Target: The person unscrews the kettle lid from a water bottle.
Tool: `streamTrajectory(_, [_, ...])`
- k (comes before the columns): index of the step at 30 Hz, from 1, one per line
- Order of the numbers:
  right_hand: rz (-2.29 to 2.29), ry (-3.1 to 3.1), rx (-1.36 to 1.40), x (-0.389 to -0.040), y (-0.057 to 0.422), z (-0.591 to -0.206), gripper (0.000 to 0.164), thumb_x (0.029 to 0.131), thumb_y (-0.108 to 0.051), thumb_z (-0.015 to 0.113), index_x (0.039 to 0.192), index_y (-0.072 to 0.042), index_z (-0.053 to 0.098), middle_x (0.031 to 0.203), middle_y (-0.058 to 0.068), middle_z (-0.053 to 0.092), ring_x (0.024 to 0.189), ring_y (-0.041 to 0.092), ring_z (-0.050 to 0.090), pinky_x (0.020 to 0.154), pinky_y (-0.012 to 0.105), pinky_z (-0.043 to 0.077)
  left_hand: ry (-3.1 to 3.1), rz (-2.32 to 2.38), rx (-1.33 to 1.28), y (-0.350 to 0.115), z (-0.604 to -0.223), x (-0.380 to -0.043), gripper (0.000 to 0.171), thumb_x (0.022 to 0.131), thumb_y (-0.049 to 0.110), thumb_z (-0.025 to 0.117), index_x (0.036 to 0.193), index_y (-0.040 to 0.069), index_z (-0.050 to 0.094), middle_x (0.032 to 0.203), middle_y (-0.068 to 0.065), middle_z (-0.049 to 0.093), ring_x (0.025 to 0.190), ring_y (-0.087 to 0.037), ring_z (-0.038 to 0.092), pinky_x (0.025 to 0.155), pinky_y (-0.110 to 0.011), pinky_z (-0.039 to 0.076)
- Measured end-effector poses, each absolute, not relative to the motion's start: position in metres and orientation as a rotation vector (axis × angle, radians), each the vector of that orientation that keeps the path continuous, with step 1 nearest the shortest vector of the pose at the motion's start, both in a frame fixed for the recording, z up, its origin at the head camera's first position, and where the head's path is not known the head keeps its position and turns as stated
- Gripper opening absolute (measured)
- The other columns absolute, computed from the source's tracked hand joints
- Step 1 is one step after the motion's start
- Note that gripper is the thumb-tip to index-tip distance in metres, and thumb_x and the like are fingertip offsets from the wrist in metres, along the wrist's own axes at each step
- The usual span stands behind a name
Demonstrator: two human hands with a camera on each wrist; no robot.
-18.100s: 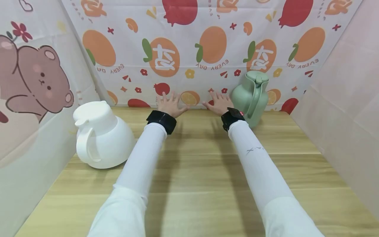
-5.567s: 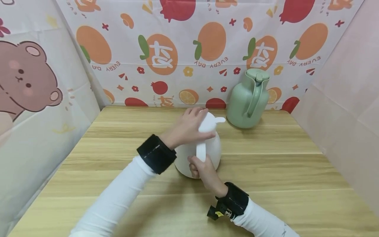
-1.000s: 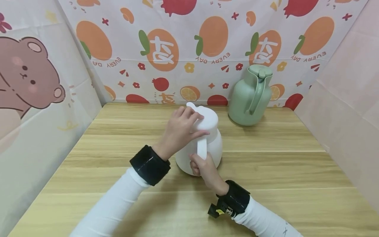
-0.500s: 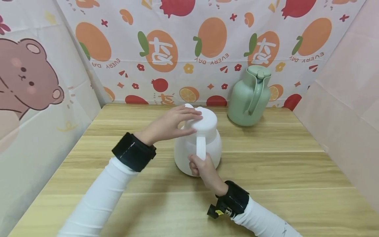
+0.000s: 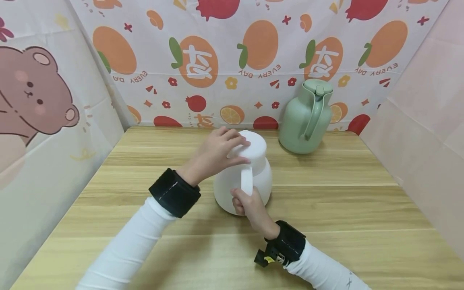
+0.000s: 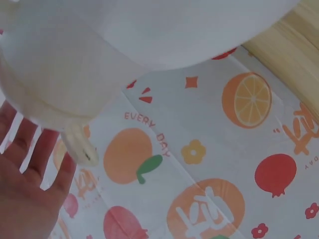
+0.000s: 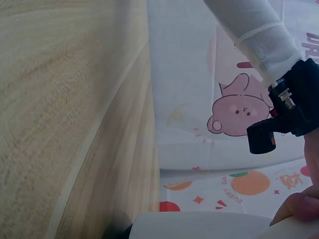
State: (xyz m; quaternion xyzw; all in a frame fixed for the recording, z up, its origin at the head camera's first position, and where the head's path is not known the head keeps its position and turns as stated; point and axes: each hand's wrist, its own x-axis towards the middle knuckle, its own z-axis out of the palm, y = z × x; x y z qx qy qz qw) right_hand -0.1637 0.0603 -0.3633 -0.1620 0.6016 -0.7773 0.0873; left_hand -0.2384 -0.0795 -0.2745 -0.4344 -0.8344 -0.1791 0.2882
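Note:
A white thermos jug (image 5: 262, 183) stands upright on the wooden table, its handle (image 5: 247, 180) towards me. My right hand (image 5: 255, 209) grips the lower part of that handle. On top, my left hand (image 5: 217, 151) holds the round lid (image 5: 255, 145), thumb along the near side and fingers bent over the left and far part. In the left wrist view the spread fingers lie close around the lid's edge, beside a small lid tab (image 6: 79, 147). The right wrist view catches only a strip of the white jug (image 7: 194, 226) and part of the right hand (image 7: 301, 205).
A green thermos jug (image 5: 304, 121) stands behind and to the right, near the fruit-patterned back cloth (image 5: 232, 48). Pale cloth walls, one with a bear print (image 5: 36, 92), border the wooden table (image 5: 344, 209) at the sides.
Earlier the white jug stood at the left; it is now in the middle. The lid tab swung from right to far left. Lately the left hand drew back left, then returned over the lid.

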Motion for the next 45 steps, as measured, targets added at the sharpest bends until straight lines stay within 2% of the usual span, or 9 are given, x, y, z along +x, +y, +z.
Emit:
streamTrajectory(11, [-2.312, 1.767, -0.513, -0.164, 0.062, -0.361, 0.037, 0.087, -0.008, 0.045, 0.054, -0.008, 0.028, 0.045, -0.002, 0.024, 0.04, 0.009, 0.021, 0.042, 0.023, 0.018, -2.114, -0.326, -1.021, -0.066, -0.284, -0.237, 0.045, 0.072, 0.044, 0.075, 0.095, 0.006, 0.067, 0.091, -0.01, 0.056, 0.086, -0.026, 0.048, 0.076, -0.036, 0.04])
streamTrajectory(16, [-2.295, 1.783, -0.499, -0.164, 0.062, -0.362, 0.038, 0.087, -0.007, 0.044, 0.052, -0.007, 0.028, 0.044, -0.001, 0.024, 0.04, 0.01, 0.021, 0.042, 0.023, 0.018, -2.17, -0.532, -1.161, -0.079, -0.281, -0.239, 0.035, 0.077, 0.029, 0.073, 0.104, 0.006, 0.066, 0.11, -0.011, 0.058, 0.105, -0.027, 0.049, 0.091, -0.041, 0.035])
streamTrajectory(20, [-2.288, 1.805, -0.497, -0.165, 0.062, -0.362, 0.037, 0.086, -0.008, 0.045, 0.053, -0.007, 0.028, 0.045, -0.001, 0.025, 0.04, 0.01, 0.021, 0.042, 0.023, 0.018, -2.201, -0.642, -1.279, -0.092, -0.278, -0.241, 0.033, 0.079, 0.014, 0.069, 0.11, 0.006, 0.065, 0.118, -0.01, 0.058, 0.112, -0.025, 0.047, 0.095, -0.04, 0.034])
streamTrajectory(24, [-2.289, 1.807, -0.499, -0.164, 0.062, -0.361, 0.037, 0.086, -0.008, 0.045, 0.053, -0.008, 0.028, 0.045, -0.001, 0.025, 0.04, 0.01, 0.021, 0.043, 0.023, 0.019, -2.215, -0.664, -1.311, -0.098, -0.278, -0.241, 0.033, 0.08, 0.012, 0.069, 0.113, 0.007, 0.065, 0.118, -0.008, 0.059, 0.112, -0.024, 0.048, 0.095, -0.039, 0.036])
streamTrajectory(34, [-2.295, 1.798, -0.522, -0.164, 0.061, -0.363, 0.039, 0.087, -0.008, 0.045, 0.052, -0.007, 0.028, 0.044, -0.001, 0.024, 0.04, 0.01, 0.021, 0.042, 0.023, 0.019, -2.142, -0.645, -1.229, -0.09, -0.284, -0.239, 0.036, 0.075, 0.024, 0.077, 0.107, 0.009, 0.068, 0.108, -0.008, 0.061, 0.106, -0.024, 0.05, 0.092, -0.038, 0.038])
streamTrajectory(45, [-2.309, 1.766, -0.541, -0.165, 0.061, -0.364, 0.04, 0.088, -0.009, 0.045, 0.053, -0.005, 0.025, 0.044, -0.001, 0.023, 0.039, 0.01, 0.02, 0.042, 0.023, 0.017, -2.049, -0.551, -1.067, -0.07, -0.293, -0.238, 0.038, 0.07, 0.031, 0.08, 0.096, 0.007, 0.069, 0.096, -0.01, 0.058, 0.091, -0.025, 0.048, 0.077, -0.034, 0.04])
